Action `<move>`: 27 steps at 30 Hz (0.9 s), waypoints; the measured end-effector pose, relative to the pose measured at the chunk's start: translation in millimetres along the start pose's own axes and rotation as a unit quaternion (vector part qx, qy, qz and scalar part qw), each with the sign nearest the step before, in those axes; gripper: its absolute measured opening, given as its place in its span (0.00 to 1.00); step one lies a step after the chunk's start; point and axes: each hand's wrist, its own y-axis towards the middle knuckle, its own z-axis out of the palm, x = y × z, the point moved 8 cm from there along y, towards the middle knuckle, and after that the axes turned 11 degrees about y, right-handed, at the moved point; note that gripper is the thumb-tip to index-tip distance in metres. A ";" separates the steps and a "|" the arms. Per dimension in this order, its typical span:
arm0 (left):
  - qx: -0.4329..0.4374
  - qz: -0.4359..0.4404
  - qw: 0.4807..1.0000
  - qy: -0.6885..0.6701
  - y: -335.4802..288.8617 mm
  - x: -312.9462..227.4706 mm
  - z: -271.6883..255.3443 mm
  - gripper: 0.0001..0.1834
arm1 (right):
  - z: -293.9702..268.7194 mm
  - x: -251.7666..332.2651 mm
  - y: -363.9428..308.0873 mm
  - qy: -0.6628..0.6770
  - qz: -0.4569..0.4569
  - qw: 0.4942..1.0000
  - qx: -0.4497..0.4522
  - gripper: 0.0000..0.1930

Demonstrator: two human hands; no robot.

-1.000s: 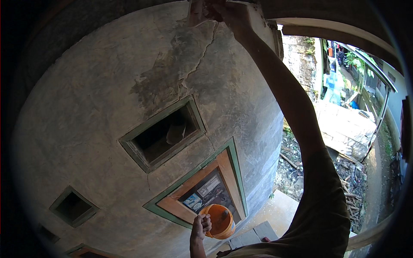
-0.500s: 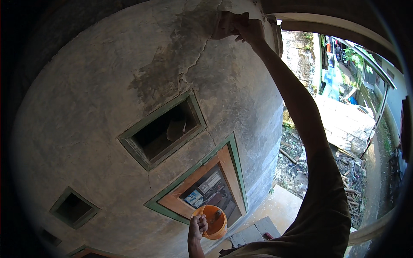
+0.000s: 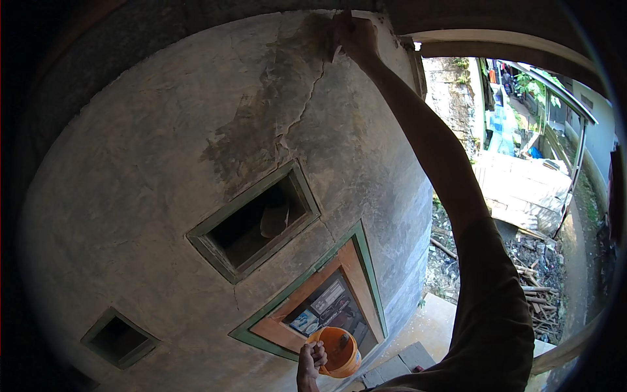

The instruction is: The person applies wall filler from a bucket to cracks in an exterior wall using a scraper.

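Observation:
My right hand [image 3: 356,38] is raised high against the grey plastered wall [image 3: 163,150], near its top corner. Its fingers are closed on a thin, flat scraper-like piece [image 3: 337,53], seen almost edge-on and pressed to the wall; its exact kind is unclear. Below it a jagged crack [image 3: 305,112] runs down through a dark, damp-looking patch [image 3: 245,130] to a green-framed vent opening [image 3: 251,222]. Low in view, my left hand [image 3: 311,363] grips an orange plastic pail [image 3: 341,358] by its side. Some greyish material shows inside the pail.
Beneath the vent is a green-framed window [image 3: 326,304]; a smaller vent opening [image 3: 119,338] lies to the left. Overhead a beam [image 3: 496,36] crosses the top right. Rubble and sticks [image 3: 539,294] cover the ground outside, and grey blocks [image 3: 398,364] lie below the pail.
My right hand has shifted slightly left along the wall top, and the flat piece has turned from face-on to nearly edge-on. The pail sits a little lower and further right in view.

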 end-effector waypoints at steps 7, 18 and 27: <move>0.011 0.012 1.000 0.012 13.4 -1.8 4.1 0.12 | -2.6 13.7 36.9 0.138 0.064 0.988 0.021 0.09; 0.000 0.004 1.000 0.014 13.5 -6.8 4.3 0.12 | -38.4 -69.9 6.6 0.019 0.131 0.987 -0.092 0.15; 0.019 0.020 0.999 0.022 3.8 -2.1 9.8 0.12 | -86.0 -84.5 -46.2 -0.129 0.103 0.986 -0.023 0.23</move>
